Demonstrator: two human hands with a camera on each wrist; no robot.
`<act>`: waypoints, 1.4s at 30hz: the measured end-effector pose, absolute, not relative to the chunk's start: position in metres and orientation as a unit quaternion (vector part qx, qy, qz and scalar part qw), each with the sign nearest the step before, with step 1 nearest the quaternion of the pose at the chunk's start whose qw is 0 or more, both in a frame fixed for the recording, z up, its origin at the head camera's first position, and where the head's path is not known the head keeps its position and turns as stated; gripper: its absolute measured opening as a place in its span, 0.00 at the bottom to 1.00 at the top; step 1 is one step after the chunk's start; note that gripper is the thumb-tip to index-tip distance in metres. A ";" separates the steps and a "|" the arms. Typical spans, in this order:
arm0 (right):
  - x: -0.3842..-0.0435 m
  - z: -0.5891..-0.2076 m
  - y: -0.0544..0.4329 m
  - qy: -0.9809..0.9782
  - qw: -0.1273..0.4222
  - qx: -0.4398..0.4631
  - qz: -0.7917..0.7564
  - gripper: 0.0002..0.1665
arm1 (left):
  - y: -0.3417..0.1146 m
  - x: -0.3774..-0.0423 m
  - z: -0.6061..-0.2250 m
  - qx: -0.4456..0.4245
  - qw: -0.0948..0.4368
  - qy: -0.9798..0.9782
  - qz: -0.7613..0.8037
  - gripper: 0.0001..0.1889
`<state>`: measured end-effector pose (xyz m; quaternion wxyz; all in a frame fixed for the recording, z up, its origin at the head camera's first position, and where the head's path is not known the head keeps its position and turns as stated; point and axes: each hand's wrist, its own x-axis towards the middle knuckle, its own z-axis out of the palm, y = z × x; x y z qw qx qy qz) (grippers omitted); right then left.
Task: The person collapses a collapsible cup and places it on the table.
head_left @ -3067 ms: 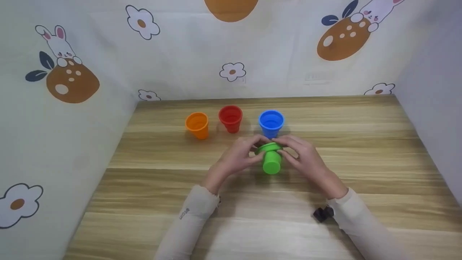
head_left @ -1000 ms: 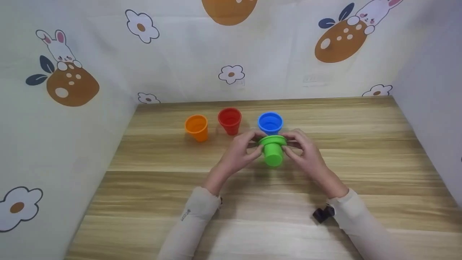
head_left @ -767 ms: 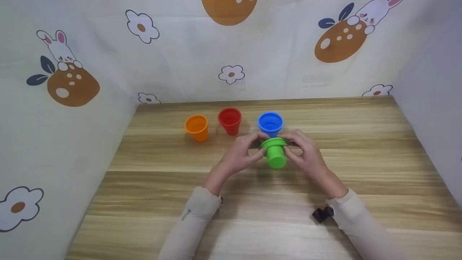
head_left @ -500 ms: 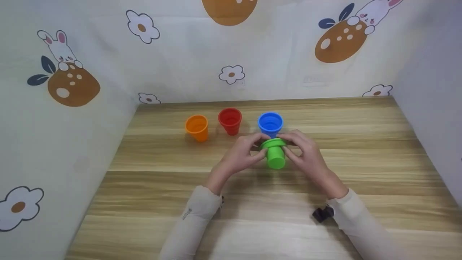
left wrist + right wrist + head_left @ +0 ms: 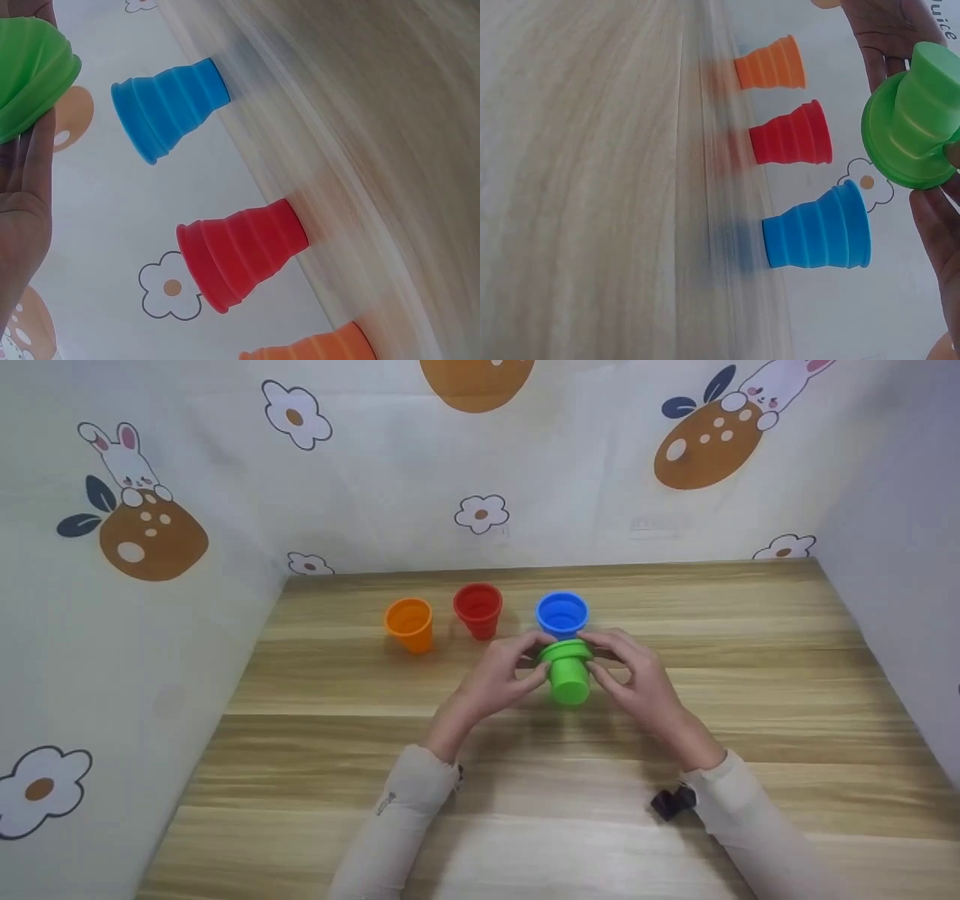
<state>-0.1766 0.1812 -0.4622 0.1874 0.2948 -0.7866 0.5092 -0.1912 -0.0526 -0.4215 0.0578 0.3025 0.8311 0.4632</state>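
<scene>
Between both hands is a green collapsible cup [image 5: 570, 679], raised off the table with its base towards me. Its wide end is folded into a broad ring, while the narrow end sticks out. My left hand [image 5: 496, 679] pinches the ring from the left, thumb on the near side. On the opposite side my right hand [image 5: 639, 679] grips it the same way. Just behind the green cup stands a blue collapsible cup [image 5: 562, 613], its lower part hidden. In the right wrist view, fingers of both hands touch the ring of the green cup [image 5: 915, 120].
A red collapsible cup [image 5: 478, 611] and an orange one [image 5: 410, 625] stand upright, mouths up, left of the blue cup. The wooden table [image 5: 315, 780] meets a patterned wall covering [image 5: 390, 480] at the back. A black device [image 5: 673, 802] sits at the right cuff.
The green cup has risen slightly since the earliest frame and its tilt has shifted back and forth. Both hands have kept hold of its ring. The other cups stay put.
</scene>
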 end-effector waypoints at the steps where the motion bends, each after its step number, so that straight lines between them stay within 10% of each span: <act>1: -0.177 -0.462 0.181 -0.786 0.184 0.293 0.513 0.26 | -0.053 -0.191 -0.422 0.302 0.056 0.830 0.466 0.15; 25: -0.177 -0.463 0.184 -0.699 0.048 0.208 0.682 0.25 | -0.054 -0.190 -0.423 0.294 0.027 0.793 0.532 0.16; 42: -0.178 -0.460 0.180 -0.683 0.077 0.185 0.702 0.21 | -0.049 -0.190 -0.425 0.286 0.039 0.783 0.551 0.17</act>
